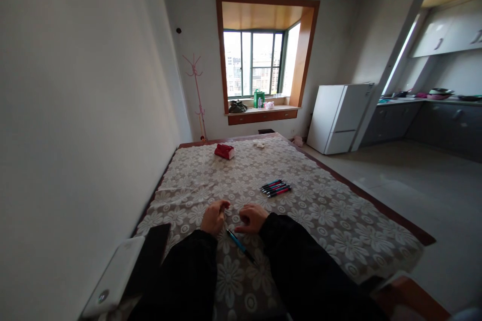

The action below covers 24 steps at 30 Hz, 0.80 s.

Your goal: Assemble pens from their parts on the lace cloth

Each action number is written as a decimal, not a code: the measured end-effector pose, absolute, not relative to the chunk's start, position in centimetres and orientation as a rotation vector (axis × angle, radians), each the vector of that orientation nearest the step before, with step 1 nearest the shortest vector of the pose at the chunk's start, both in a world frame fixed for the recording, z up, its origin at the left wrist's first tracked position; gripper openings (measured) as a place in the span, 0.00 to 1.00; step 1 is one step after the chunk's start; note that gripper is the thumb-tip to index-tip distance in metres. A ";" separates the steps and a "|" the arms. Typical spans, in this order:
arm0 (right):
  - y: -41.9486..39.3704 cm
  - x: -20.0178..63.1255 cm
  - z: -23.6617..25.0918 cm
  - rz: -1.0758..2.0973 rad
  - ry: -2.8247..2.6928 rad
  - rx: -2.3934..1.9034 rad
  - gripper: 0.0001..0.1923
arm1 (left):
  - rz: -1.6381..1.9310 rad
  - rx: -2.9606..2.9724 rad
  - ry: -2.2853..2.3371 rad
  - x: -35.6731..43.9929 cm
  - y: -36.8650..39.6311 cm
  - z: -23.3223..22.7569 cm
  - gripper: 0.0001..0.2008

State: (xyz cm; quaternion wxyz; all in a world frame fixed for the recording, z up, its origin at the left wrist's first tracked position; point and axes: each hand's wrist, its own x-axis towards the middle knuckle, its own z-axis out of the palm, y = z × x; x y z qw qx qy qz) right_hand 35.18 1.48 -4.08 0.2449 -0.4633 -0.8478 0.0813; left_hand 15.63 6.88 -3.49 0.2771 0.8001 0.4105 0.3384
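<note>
My left hand rests on the flower-patterned bed cover with its fingers curled; whether it pinches something small I cannot tell. My right hand lies beside it, fingers closed. A blue pen lies on the cover just in front of both hands, between my black sleeves, its tip close to the left hand. A small bunch of pens with blue and red bodies lies farther out to the right.
A red box sits at the far end of the bed. A white device and a dark flat object lie at the near left by the wall. A white fridge and tiled floor lie to the right.
</note>
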 end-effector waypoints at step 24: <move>2.2 36.1 -3.4 0.174 -1.713 -1.854 0.08 | 0.941 2.019 1.088 15.9 6.2 -2.8 0.13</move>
